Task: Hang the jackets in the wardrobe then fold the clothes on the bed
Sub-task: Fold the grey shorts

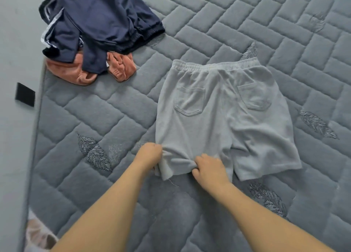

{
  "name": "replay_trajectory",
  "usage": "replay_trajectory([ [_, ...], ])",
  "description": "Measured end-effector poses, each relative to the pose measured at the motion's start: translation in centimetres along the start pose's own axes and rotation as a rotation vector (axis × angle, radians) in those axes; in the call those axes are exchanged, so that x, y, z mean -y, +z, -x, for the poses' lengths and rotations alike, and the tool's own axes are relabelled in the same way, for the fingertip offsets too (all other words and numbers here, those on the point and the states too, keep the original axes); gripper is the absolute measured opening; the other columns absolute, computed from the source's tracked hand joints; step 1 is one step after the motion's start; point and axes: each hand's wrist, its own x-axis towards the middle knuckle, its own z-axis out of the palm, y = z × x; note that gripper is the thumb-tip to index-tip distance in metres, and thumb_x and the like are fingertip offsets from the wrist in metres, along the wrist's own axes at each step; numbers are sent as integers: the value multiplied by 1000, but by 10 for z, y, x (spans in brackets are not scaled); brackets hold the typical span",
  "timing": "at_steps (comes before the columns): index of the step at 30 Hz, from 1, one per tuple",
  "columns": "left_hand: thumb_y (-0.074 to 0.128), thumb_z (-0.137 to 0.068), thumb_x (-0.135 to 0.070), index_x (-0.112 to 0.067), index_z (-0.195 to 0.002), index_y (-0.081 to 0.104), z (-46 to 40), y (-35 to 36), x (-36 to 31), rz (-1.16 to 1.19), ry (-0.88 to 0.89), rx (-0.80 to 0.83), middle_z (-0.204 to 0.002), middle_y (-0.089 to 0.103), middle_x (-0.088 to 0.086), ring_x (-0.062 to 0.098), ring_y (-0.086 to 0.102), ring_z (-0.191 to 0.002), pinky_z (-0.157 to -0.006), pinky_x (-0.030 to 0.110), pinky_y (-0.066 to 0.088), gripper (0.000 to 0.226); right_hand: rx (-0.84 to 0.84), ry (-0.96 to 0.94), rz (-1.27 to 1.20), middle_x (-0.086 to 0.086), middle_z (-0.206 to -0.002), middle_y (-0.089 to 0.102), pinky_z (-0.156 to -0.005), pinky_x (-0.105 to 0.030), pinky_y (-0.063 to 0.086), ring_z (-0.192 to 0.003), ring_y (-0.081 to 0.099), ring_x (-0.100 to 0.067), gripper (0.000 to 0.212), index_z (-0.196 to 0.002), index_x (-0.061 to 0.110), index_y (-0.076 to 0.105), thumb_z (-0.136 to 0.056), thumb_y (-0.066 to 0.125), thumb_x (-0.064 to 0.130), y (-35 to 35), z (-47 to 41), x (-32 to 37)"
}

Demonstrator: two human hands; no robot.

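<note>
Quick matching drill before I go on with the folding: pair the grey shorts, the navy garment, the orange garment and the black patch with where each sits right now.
Things:
1. grey shorts
2. navy garment
3. orange garment
4. black patch

Places or states:
A. partly under another garment, near the bed's left edge
B. off the quilted bed cover, on the pale surface beyond its left edge
C. spread flat, one leg hem pinched by the left hand and right hand
D. heaped at the top left, lying over another garment

Pairs: 1-C, 2-D, 3-A, 4-B
</note>
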Motion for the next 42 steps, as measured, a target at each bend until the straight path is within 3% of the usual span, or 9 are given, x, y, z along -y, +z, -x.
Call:
replay_trajectory([
  [5,45,-98,-13,5,-113,65,42,-10,56,-192,-269,331,-77,68,9,18,62,-51,-51,20,51,30,531,36,292,-8,-133,56,-99,-40,37,-121,53,-28,37,-125,15,55,-92,45,27,-23,21,16],
  [9,52,-93,-6,-1,-118,66,28,-34,46,-474,-103,269,-121,65,16,30,62,-110,-93,33,46,29,548,16,73,-11,-140,45,-103,-41,36,-127,46,-30,58,-138,11,40,-91,48,44,-15,31,40],
  [14,44,-87,-3,-12,-90,52,-35,-49,-16,220,35,-3,-83,50,16,23,43,-75,-61,37,34,13,502,236,-359,-8,-130,58,-88,-37,43,-119,56,-30,85,-127,10,55,-78,46,78,7,-1,87],
  [19,55,-94,-31,-16,-103,50,-67,-26,-73,356,91,33,-81,52,6,20,50,-65,-50,24,41,18,408,122,-110,-7,-126,58,-87,-35,49,-117,57,-28,35,-121,12,60,-88,55,24,21,-31,88],
  [26,41,-94,-8,-10,-75,49,-53,-20,-163,471,69,-97,-60,52,10,16,49,-39,-42,23,43,21,647,255,-847,-7,-75,44,-56,-28,36,-59,41,-20,14,-83,11,52,-74,46,1,-47,-20,-31],
  [31,41,-90,-9,-14,-73,49,-32,11,-287,535,223,-127,-52,51,9,16,48,-31,-44,22,41,19,393,450,-1059,-14,-80,48,-63,-33,37,-72,47,-28,25,-79,8,55,-64,42,-7,-113,-13,-157],
  [34,39,-92,-7,-18,-78,50,-23,73,-358,460,415,-2,-62,62,6,15,57,-47,-43,20,40,21,240,570,-913,-14,-76,52,-50,-22,37,-62,51,-27,17,-79,9,55,-76,44,-5,-121,-9,-237],
  [37,47,-95,-7,-16,-113,58,-25,143,-379,329,515,125,-102,68,6,16,64,-76,-61,27,53,23,226,581,-615,-20,-121,59,-80,-31,46,-111,58,-34,29,-116,-1,59,-92,45,5,-96,-6,-297],
  [42,53,-85,-6,-10,-132,52,-14,200,-295,-23,650,-317,-133,52,9,30,45,-123,-110,33,28,47,31,729,-527,-10,-136,34,-101,-40,35,-126,32,-33,39,-123,13,52,-88,50,29,-50,10,-304],
])
